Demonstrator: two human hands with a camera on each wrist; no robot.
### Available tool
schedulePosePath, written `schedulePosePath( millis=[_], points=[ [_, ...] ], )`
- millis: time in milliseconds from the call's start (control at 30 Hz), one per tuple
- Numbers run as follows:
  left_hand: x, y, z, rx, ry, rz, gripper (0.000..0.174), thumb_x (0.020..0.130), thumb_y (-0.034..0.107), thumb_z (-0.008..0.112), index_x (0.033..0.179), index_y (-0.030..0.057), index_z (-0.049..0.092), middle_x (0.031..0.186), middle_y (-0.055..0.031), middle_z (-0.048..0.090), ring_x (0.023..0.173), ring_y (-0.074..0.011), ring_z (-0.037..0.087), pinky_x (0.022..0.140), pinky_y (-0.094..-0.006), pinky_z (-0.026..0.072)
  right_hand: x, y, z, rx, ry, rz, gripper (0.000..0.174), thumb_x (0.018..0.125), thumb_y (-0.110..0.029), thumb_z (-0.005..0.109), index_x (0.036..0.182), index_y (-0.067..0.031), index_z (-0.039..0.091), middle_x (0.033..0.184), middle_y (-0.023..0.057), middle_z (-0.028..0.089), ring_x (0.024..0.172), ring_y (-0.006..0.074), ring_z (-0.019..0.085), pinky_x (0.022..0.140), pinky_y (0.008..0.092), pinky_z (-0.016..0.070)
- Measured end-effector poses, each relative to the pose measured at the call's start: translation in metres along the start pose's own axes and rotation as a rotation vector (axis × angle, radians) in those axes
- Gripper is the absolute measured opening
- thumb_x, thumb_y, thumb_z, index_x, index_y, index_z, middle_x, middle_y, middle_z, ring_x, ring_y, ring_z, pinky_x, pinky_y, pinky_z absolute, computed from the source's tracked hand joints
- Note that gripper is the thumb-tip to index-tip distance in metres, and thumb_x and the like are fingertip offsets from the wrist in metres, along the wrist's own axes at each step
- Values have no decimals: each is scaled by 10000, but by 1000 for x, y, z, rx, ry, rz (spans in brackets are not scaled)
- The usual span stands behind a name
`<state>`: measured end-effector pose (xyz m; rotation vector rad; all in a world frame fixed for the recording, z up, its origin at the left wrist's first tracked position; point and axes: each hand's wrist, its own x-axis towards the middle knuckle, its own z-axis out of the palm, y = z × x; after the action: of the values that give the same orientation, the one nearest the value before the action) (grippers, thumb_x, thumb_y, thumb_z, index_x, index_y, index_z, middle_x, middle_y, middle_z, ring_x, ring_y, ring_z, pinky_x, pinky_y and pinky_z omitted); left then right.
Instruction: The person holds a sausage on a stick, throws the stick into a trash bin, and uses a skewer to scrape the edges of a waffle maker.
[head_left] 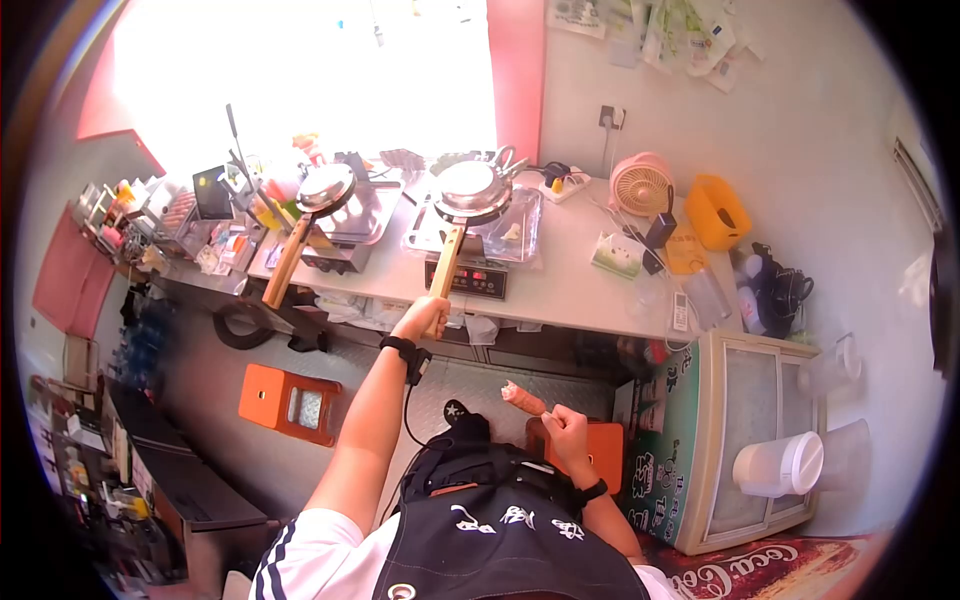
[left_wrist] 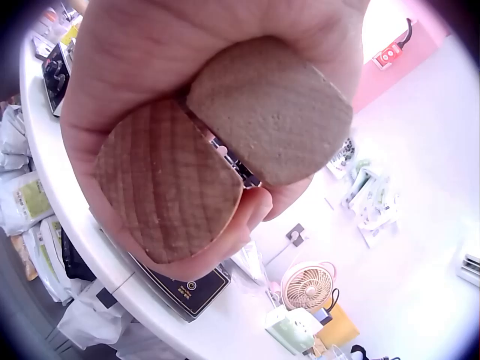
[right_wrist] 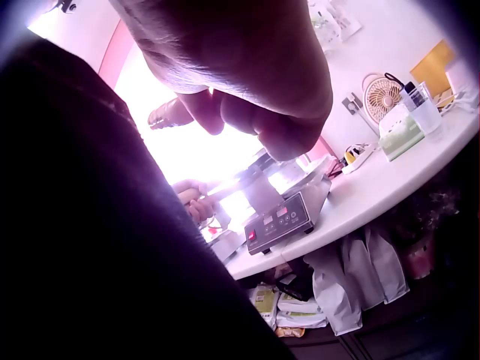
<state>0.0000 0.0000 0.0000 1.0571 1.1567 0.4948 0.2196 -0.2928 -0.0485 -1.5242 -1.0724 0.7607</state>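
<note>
A hinged round metal pan (head_left: 466, 187) with paired wooden handles (head_left: 448, 260) lies over the right-hand cooker (head_left: 490, 281). My left hand (head_left: 420, 318) grips both handles together; in the left wrist view their flat round ends (left_wrist: 172, 180) poke out of the curled fingers. Low in front of the body, my right hand (head_left: 567, 435) pinches the lower end of a brown rolled cone (head_left: 524, 400), whose pale, ragged top points up and left. A second pan (head_left: 326, 188) sits on the left cooker (head_left: 338, 255), its wooden handle (head_left: 290, 262) jutting past the counter edge.
On the counter's right stand a pink fan (head_left: 641, 184), a yellow bin (head_left: 718, 212) and a tissue pack (head_left: 615, 254). Orange stools (head_left: 268, 392) are on the floor. A chest freezer (head_left: 715, 440) at right carries a white-lidded tub (head_left: 780, 465). Packets crowd the left counter.
</note>
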Motion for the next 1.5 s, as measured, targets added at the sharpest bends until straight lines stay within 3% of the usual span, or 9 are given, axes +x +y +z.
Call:
schedulePosePath(
  millis=[167,500,700,767,833,900,933,1067,1500],
  points=[
    [-1,3,0,28,0,14,152,737,154,553,664,33,496,597,-72,507,466,-198,497,455,-328,429,2,4,-1,31,-16,-7,355,785,-122,658,595,-12,380,529,16,265,530,76,281,467,307,234],
    [0,2,0,7,-8,7,133,731,157,564,686,58,488,578,-45,493,441,-176,482,422,-315,420,5,-13,-11,60,-118,14,311,806,-129,634,618,-11,416,540,-19,328,552,58,316,479,277,246],
    [1,1,-1,-7,-22,3,138,734,157,568,687,56,485,583,-46,493,441,-174,483,426,-314,425,15,-37,-20,187,-117,-38,321,894,-178,593,657,-22,442,582,-32,369,559,48,330,481,264,252],
    [-4,4,2,-26,1,-18,132,735,152,567,701,53,485,589,-43,489,447,-168,479,429,-316,429,21,-66,-29,352,-233,-73,369,926,-248,592,664,-33,444,598,-44,353,563,41,308,490,259,250],
    [-3,3,2,-28,1,-29,130,735,150,567,707,52,486,591,-40,486,452,-166,476,432,-317,432,28,-99,-37,376,-261,-130,417,926,-315,595,663,-31,439,596,-23,338,565,75,317,499,270,259],
    [-1,2,2,-32,0,-41,128,736,148,567,713,51,487,593,-37,483,456,-164,473,434,-318,434,35,-147,-46,340,-306,-516,446,917,-348,593,662,-20,433,596,19,341,570,131,340,507,284,266],
    [-1,2,2,-29,6,-40,126,735,148,567,714,52,487,593,-34,480,459,-163,471,436,-320,436,35,-164,-51,320,-355,-563,466,915,-368,581,652,-14,432,600,52,359,581,199,366,525,310,306],
    [-2,3,2,-3,2,-28,138,736,164,567,704,55,489,596,-41,485,476,-165,481,453,-318,441,41,-209,-55,412,-401,-828,431,929,-324,560,638,-29,440,607,54,411,584,239,405,557,363,372],
    [-2,2,1,13,-24,-11,159,741,168,551,666,46,482,586,-59,484,466,-184,478,455,-316,428,35,-243,-46,532,-478,-1036,427,926,-361,558,668,-33,469,613,42,410,566,240,385,582,376,377]
  ],
)
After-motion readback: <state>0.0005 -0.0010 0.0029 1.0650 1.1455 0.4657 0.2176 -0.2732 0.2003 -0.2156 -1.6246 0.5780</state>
